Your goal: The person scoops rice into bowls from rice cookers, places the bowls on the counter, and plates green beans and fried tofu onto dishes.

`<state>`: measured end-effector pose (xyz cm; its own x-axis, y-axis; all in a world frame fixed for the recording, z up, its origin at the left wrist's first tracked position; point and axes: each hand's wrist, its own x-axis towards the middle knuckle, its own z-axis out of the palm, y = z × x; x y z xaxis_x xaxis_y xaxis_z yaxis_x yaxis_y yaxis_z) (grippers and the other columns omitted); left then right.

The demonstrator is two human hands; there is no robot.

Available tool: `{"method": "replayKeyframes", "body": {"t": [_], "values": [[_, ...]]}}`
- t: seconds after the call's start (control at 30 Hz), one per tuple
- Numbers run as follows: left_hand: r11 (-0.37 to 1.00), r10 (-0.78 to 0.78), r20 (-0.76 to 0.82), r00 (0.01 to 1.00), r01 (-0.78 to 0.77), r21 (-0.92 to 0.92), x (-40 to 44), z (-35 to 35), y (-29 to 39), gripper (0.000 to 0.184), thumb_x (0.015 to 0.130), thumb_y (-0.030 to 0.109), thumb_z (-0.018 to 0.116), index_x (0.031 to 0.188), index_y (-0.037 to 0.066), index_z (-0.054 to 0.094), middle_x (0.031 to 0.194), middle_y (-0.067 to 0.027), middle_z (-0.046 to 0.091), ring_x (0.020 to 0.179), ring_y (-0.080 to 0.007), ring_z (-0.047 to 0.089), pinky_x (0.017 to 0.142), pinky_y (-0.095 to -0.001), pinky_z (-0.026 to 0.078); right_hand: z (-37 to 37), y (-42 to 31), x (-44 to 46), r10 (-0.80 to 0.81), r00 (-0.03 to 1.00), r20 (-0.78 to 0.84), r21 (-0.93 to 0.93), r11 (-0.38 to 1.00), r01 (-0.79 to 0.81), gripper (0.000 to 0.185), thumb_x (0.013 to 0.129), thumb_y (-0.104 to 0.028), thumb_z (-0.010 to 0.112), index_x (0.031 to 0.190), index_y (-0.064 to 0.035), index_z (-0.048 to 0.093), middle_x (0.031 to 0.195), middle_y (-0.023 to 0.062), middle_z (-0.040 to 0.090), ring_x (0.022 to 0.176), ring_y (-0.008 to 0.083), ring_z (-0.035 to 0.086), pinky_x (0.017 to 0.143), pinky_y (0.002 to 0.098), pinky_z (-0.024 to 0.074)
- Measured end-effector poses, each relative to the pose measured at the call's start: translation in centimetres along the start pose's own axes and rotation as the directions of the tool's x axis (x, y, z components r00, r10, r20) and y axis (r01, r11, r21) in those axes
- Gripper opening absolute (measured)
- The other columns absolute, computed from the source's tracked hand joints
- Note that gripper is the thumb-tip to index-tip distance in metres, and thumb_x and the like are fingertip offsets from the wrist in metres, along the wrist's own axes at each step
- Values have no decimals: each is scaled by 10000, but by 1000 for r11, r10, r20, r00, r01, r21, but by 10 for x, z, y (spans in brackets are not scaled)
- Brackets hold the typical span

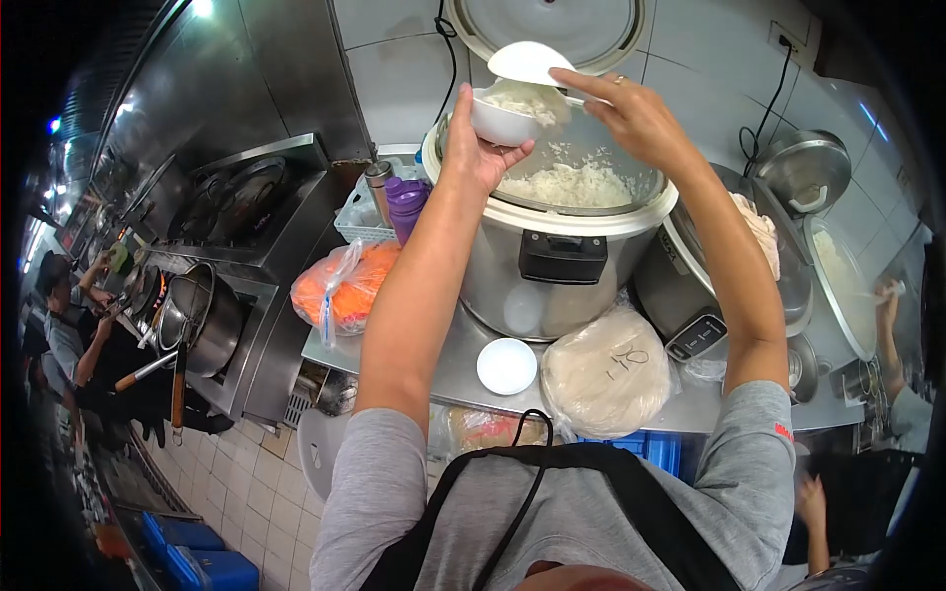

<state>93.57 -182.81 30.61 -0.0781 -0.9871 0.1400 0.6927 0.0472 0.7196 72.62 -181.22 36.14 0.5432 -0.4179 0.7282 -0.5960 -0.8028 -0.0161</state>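
We've the white bowl [503,123] w/ rice [520,97] held in our L grip [481,153], above the open cooker [631,281]; R grip [631,116] clasps white paddle [530,62], blade just over bowl.

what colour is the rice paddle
White; the rice paddle shows best in the head view.

Steel counter [454,369], rice cooker [490,281], darker cooker [650,295], white bowl [506,366], pale bag [596,379], orange-filled bag [363,281]
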Motion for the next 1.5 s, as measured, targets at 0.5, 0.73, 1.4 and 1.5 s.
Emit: {"method": "replayKeyframes", "body": {"t": [0.5,0.73,1.4,1.5], "values": [[999,49,169,984,-48,-8,-13,8,6,598,817,558,447,1209,107,471,1121,-129,567,990,-291,586,622,-425,526,8,29,-1,111,993,40,394,912,-118,444,873,-162,570,1298,-267,501,877,22,640,719,133,576,649,333,478],[997,44,142,989,-53,62,-13,7,5,603,839,535,418,1242,87,458,1158,-147,562,991,-309,588,638,-443,536,0,16,-5,170,948,267,250,938,-239,423,898,-177,532,1317,-215,488,841,39,614,690,118,516,637,269,454],[966,256,123,959,-260,14,-19,8,2,610,811,487,514,1275,106,406,1241,-147,499,1126,-326,512,844,-515,463,12,-16,1,345,917,201,259,884,-389,464,895,-212,503,1341,-107,427,789,79,601,653,163,559,563,324,451],[968,241,151,959,-248,35,-21,12,3,595,811,498,502,1248,101,435,1201,-143,531,1077,-320,547,799,-499,483,-7,-18,2,450,855,257,326,793,-515,446,891,-210,513,1322,-108,458,799,91,610,654,160,549,576,314,452]]}}
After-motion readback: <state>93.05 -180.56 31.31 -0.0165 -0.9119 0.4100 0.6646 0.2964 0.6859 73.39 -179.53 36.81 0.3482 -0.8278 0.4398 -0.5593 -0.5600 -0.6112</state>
